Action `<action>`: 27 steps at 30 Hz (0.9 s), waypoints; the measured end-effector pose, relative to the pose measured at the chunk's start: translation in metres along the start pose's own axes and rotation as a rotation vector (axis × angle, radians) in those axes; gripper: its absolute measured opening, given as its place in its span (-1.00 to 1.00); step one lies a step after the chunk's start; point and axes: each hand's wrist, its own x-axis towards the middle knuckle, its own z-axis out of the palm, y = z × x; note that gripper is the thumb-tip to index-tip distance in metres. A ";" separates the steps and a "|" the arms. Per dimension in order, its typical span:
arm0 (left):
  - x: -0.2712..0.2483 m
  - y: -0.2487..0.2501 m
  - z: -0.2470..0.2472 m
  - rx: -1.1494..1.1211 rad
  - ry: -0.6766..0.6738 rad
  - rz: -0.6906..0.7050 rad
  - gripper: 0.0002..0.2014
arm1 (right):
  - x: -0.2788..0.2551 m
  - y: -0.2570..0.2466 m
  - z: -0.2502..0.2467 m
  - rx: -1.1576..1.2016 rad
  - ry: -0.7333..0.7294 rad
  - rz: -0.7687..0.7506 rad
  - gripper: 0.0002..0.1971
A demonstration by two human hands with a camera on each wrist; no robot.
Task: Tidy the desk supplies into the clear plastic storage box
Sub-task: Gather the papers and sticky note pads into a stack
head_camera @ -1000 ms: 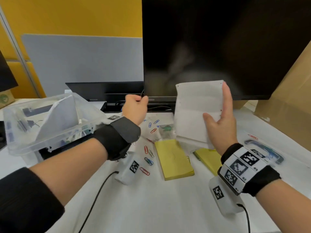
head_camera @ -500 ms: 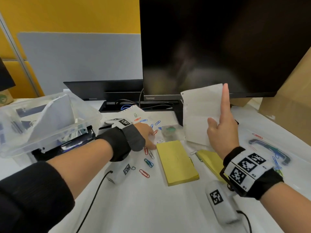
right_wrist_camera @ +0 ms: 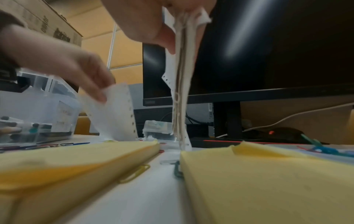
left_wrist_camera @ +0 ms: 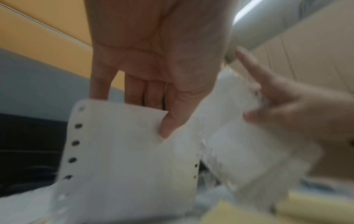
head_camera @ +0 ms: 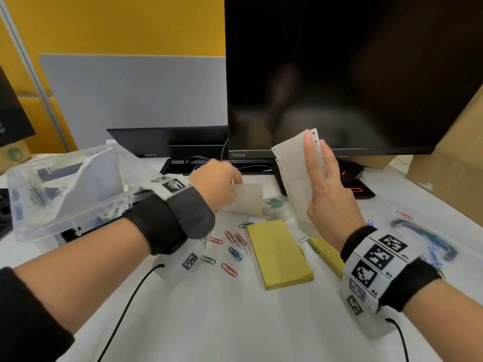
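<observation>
Partly done: storage box [head_camera: 65, 194] left of the monitor [head_camera: 339, 74] holds some supplies. Left hand [head_camera: 217, 184] pinches one sheet [head_camera: 248, 198]; right hand [head_camera: 324, 189] clamps a paper stack [head_camera: 292, 165]. Yellow pads [head_camera: 277, 253], paperclips [head_camera: 232, 246] remain out.

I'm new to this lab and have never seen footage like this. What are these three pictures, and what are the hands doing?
No machine: a person wears a head camera and one on each marked wristband. The head view looks down at a white desk. The right hand holds a stack of punched sheets upright; the left hand pinches one punched sheet. Yellow note pads and paper clips lie on the desk, with the clear storage box on the left.
</observation>
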 end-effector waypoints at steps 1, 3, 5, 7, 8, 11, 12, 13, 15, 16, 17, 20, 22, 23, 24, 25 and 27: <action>-0.001 0.001 -0.011 -0.066 0.051 0.021 -0.73 | 0.000 -0.002 -0.001 0.007 -0.001 -0.003 0.17; -0.005 0.005 -0.033 -0.183 0.135 0.065 -0.78 | 0.000 -0.003 -0.002 0.035 -0.005 -0.015 0.09; -0.007 0.012 -0.048 -0.270 0.229 0.099 -0.83 | 0.000 0.000 0.001 0.091 0.034 0.000 -0.10; -0.006 0.019 -0.052 -0.333 0.290 0.131 -0.85 | 0.000 0.003 0.007 0.159 0.074 0.033 -0.38; -0.005 0.023 -0.050 -0.355 0.295 0.146 -0.85 | -0.001 0.004 0.010 0.193 0.075 0.045 -0.48; 0.001 0.031 -0.035 -0.377 0.270 0.187 -0.75 | -0.003 0.000 0.014 0.287 0.117 0.008 -0.59; 0.005 0.032 -0.028 -0.381 0.267 0.193 -0.71 | -0.005 -0.002 0.014 0.293 0.136 -0.019 -0.57; 0.008 0.033 -0.022 -0.401 0.273 0.193 -0.70 | -0.006 -0.003 0.015 0.287 0.143 -0.037 -0.53; 0.013 0.031 -0.013 -0.485 0.290 0.168 -0.72 | -0.007 -0.003 0.018 0.240 0.126 -0.029 -0.54; 0.014 0.029 -0.010 -0.546 0.296 0.144 -0.73 | -0.006 -0.004 0.020 0.201 0.128 -0.022 -0.56; 0.017 0.026 -0.007 -0.599 0.312 0.111 -0.73 | -0.005 -0.005 0.021 0.173 0.137 -0.021 -0.55; 0.029 0.010 0.007 -0.501 0.375 -0.069 -0.67 | -0.002 -0.009 0.021 0.188 0.144 -0.005 -0.46; 0.039 -0.008 0.020 -0.202 0.184 -0.249 -0.65 | -0.001 -0.009 0.019 0.212 0.112 0.040 -0.38; 0.039 -0.017 0.026 -0.048 0.016 -0.300 -0.64 | -0.001 -0.010 0.018 0.228 0.101 0.056 -0.33; 0.039 -0.026 0.033 0.079 -0.131 -0.288 -0.60 | -0.002 -0.012 0.016 0.239 0.097 0.064 -0.28; 0.037 -0.034 0.038 0.182 -0.229 -0.254 -0.54 | -0.002 -0.013 0.015 0.248 0.099 0.066 -0.24; 0.034 -0.044 0.041 0.274 -0.281 -0.180 -0.41 | -0.003 -0.014 0.013 0.261 0.109 0.060 -0.17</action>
